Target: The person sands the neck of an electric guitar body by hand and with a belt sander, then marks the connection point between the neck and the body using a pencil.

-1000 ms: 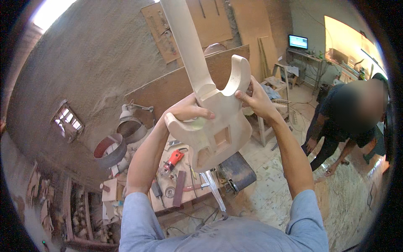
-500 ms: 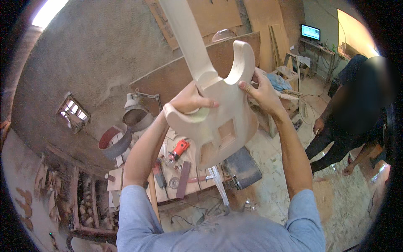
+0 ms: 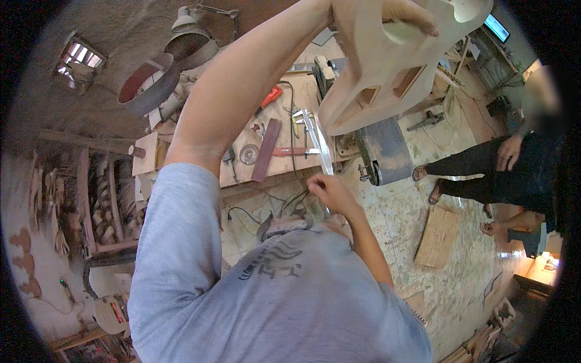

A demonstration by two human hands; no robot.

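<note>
At the upper right, an unfinished pale wooden electric guitar body (image 3: 369, 66) is held up by its horn in my left hand (image 3: 408, 13). The thumb lies across its surface, while the other fingers are mostly hidden. Two rectangular cavities are cut into the body. Its neck lies outside the picture. Low in front of my chest, my right hand (image 3: 331, 192) is off the guitar, with its fingers curled in. Whether it holds something small I cannot make out. Beside it is a shiny metal strip (image 3: 321, 145).
On the workbench (image 3: 242, 133) lie a red power tool (image 3: 270, 97), a dark red sanding block (image 3: 266, 150) and a grinding disc (image 3: 248, 153). A belt sander (image 3: 387, 151) stands to their right. Another person (image 3: 508, 163) stands at the right. Cables (image 3: 266, 206) trail below the bench.
My right hand has let go of the guitar and come down to my chest. My left hand has carried the guitar up and right. The view has shifted downward.
</note>
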